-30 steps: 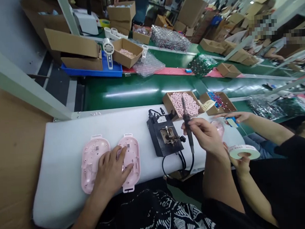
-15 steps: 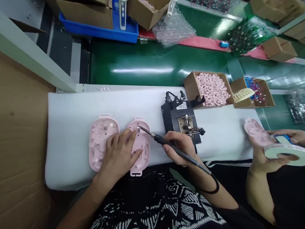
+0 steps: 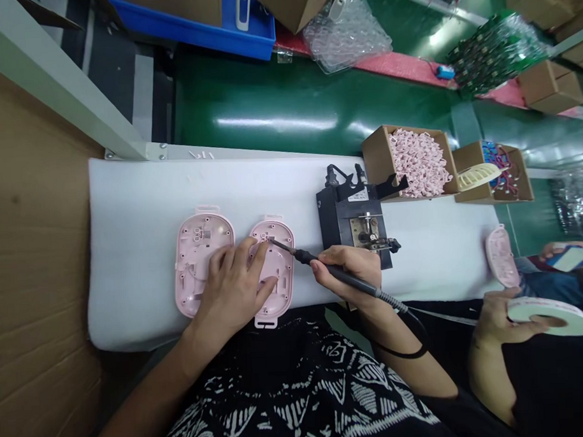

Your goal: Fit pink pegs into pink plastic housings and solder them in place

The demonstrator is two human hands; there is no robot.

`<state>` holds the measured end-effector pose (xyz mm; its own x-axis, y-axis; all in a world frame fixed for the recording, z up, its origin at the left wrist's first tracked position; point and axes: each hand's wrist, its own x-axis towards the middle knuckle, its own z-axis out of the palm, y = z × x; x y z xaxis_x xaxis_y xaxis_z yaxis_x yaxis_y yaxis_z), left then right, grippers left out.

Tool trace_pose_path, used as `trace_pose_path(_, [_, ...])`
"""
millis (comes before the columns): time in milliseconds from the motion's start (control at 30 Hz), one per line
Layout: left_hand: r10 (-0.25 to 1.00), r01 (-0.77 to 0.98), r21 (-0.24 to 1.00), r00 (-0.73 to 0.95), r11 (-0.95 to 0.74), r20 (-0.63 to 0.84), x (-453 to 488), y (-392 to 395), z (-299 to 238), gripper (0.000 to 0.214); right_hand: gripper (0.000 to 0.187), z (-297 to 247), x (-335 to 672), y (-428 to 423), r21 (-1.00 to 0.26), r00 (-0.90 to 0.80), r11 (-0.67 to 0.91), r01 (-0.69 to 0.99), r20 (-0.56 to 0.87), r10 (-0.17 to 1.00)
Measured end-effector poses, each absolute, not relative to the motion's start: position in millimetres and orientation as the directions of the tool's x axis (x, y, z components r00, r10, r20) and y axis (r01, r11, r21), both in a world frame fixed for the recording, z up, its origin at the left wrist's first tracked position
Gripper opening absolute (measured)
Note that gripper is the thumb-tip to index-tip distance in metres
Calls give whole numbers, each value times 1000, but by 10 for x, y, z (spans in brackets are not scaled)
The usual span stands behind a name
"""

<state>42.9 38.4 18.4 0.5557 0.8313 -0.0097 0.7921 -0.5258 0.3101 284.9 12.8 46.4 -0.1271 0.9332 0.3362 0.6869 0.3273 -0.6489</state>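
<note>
Two pink plastic shell halves lie side by side on the white foam mat (image 3: 128, 205). My left hand (image 3: 234, 287) rests flat across both, fingers spread, pressing on the left shell (image 3: 197, 247) and the right shell (image 3: 278, 270). My right hand (image 3: 351, 270) grips a black soldering iron (image 3: 322, 268) like a pen. Its tip touches the upper part of the right shell, just by my left fingertips. The iron's cord runs back past my wrist.
A black solder stand (image 3: 353, 226) sits right of the shells. Behind it are a box of pink parts (image 3: 414, 163) and a box of wired parts (image 3: 495, 170). A neighbouring person's hand holds a tape roll (image 3: 548, 315); another pink shell (image 3: 500, 256) lies near them. Green conveyor (image 3: 278, 110) beyond.
My right hand swung the soldering iron down from upright and brought its tip onto the right shell. My left hand stayed on the shells. The view tilted downward.
</note>
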Motion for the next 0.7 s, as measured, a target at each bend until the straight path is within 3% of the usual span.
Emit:
trace_pose_path(200, [831, 794, 303, 556, -527, -12, 425, 380, 185, 56, 13, 460, 2837, 102, -654, -93, 256, 712, 273, 957])
trace_pose_path(433, [832, 796, 307, 554, -522, -23, 427, 379, 188, 56, 11, 435, 2842, 128, -610, -156, 366, 703, 369, 916])
trace_pose_path(700, [834, 796, 311, 551, -520, -17, 424, 377, 185, 56, 17, 471, 2820, 103, -663, -124, 280, 694, 273, 954])
